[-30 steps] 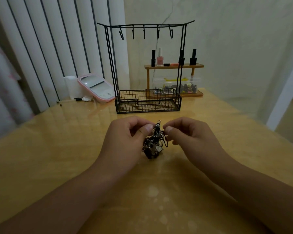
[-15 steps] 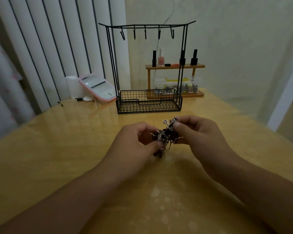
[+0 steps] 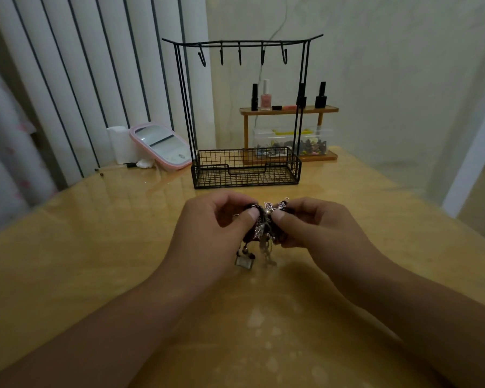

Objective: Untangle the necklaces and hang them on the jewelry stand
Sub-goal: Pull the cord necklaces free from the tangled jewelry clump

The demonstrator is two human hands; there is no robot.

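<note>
Head view: a tangled bundle of necklaces [image 3: 265, 229] is pinched between the left hand [image 3: 217, 233] and right hand [image 3: 319, 228] (thumbs and curled fingers closed on it), held above the table [image 3: 95, 247], near the jewelry stand [image 3: 247, 107].

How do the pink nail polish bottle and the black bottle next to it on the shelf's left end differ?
The pink bottle has a white cap and a wider, pale pink body; the black bottle is dark from cap to base. The black bottle is slimmer. The pink bottle stands to the black one's right, closer to the shelf's middle. Both stand upright on the wooden shelf behind the jewelry stand.
</note>
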